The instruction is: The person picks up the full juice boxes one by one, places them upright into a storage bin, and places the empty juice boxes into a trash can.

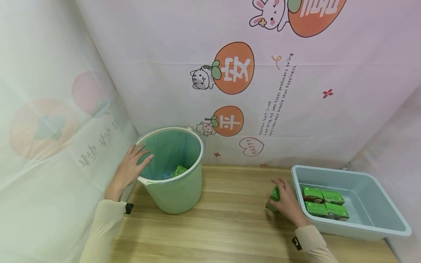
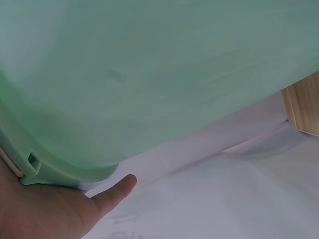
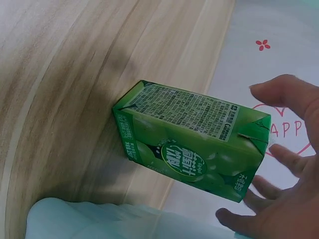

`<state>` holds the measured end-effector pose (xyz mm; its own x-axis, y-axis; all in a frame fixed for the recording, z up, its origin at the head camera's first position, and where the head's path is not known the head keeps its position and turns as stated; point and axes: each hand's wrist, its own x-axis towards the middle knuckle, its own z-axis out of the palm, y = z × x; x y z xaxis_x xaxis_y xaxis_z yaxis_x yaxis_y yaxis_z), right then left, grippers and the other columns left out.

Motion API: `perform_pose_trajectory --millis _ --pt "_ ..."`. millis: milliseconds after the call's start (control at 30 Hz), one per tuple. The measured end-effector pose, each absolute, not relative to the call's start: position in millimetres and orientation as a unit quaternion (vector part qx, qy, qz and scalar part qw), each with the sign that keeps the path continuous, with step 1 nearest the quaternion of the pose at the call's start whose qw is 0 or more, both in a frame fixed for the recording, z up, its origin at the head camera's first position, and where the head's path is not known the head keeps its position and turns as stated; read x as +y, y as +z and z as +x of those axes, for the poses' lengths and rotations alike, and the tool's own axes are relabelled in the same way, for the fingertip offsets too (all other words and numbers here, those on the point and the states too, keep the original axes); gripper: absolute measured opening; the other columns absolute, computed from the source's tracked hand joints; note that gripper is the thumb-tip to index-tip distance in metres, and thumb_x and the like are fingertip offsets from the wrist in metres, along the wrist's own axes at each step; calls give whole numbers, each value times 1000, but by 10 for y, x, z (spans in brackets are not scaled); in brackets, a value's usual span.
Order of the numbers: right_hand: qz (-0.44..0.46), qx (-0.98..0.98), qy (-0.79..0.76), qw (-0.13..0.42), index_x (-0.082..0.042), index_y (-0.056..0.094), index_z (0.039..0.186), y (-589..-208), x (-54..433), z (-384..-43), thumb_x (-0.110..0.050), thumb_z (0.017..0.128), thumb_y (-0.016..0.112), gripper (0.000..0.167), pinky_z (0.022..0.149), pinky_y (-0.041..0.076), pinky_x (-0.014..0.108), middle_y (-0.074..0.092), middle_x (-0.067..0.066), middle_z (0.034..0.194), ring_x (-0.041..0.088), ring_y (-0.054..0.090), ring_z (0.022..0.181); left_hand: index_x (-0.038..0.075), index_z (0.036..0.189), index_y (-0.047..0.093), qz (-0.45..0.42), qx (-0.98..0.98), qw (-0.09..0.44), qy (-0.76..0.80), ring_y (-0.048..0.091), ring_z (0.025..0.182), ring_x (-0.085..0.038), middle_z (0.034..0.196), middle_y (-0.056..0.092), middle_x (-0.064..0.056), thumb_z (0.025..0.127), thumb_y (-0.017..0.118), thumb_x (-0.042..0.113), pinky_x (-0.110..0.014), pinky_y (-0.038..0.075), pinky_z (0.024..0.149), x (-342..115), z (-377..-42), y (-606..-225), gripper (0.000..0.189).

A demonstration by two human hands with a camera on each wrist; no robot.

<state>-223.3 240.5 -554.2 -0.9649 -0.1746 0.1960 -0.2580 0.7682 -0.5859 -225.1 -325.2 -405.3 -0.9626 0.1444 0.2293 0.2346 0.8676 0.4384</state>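
My left hand rests at the left rim of a green bucket, its fingers spread loosely over the opening. In the left wrist view the hand lies against the bucket's rim, with one straight digit outside it. My right hand is around the top of a green juice carton on the table, left of a pale blue basin. The right wrist view shows its fingers spread and the thumb apart from the carton; whether the other fingertips touch it I cannot tell.
Several green cartons lie in the basin's left part. Inside the bucket are a green carton and something blue. The wooden table stretches between bucket and basin, backed by a printed cloth.
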Motion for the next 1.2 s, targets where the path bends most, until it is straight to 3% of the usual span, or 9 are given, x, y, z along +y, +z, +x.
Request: perform_pose_trajectory --millis 200,567,1200 --pt "105 -941 318 51 9 42 152 -5568 2406 -2250 0 87 83 77 106 41 73 37 42 151 62 42 135 -2 150 55 -98 -962 93 -238 7 159 -47 169 30 -25 112 46 48 -75 16 120 -3258 -2256 -4066 63" --pt "128 -933 325 85 12 45 147 -5537 2404 -2237 15 82 80 75 103 44 71 45 41 144 60 46 132 -2 150 55 -100 -960 96 -243 6 160 -46 168 30 -25 112 47 47 -74 16 120 -3261 -2248 -4062 63" --pt "117 -936 322 84 10 45 149 -5296 2305 -2267 2 87 83 73 102 45 72 49 43 139 60 49 127 0 151 55 -97 -960 93 -246 6 160 -45 169 30 -23 112 46 48 -74 16 121 -3263 -2240 -4071 62"
